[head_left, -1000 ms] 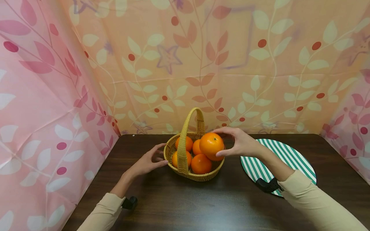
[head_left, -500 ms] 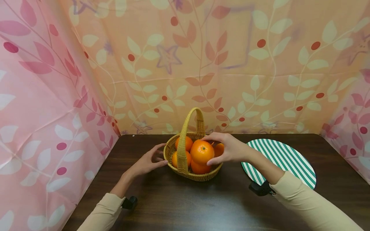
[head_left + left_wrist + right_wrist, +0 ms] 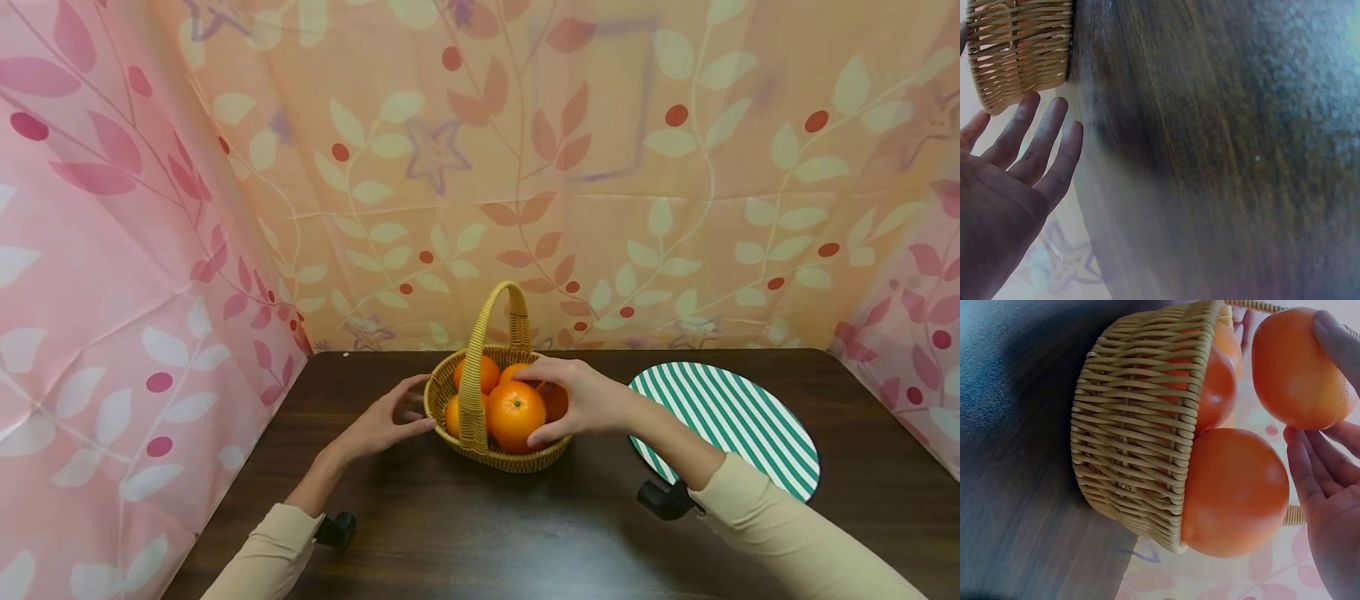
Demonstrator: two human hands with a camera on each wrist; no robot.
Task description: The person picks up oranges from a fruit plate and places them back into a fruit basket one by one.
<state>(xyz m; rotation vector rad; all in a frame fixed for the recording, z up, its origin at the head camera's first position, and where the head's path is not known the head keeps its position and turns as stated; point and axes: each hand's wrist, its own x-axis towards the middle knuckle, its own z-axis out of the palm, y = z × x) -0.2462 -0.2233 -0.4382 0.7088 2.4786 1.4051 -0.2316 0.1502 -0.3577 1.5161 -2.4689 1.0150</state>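
A yellow wicker basket [image 3: 525,464] with an arched handle stands on the table, several oranges [image 3: 1235,494] inside. Over its front right part, my right hand [image 3: 588,398] holds one orange [image 3: 516,417] between thumb and fingers. The right wrist view has this held orange [image 3: 1297,369] raised apart from those in the basket, with the thumb on one side and fingertips on the other. At the basket's left side is my left hand [image 3: 390,415], thumb and fingers spread around the rim. In the left wrist view, the left hand's fingers [image 3: 1041,140] extend loosely near the wicker wall.
A round mat or board [image 3: 738,425] with green and white stripes lies right of the basket, partly under the right forearm. The dark wooden table [image 3: 465,533] meets a leaf-patterned cloth [image 3: 480,208] at its back edge. More patterned cloth hangs at both sides.
My right hand has carried the orange left and toward the front of the basket, uncovering an orange behind it. My left hand stays at the basket's left side.
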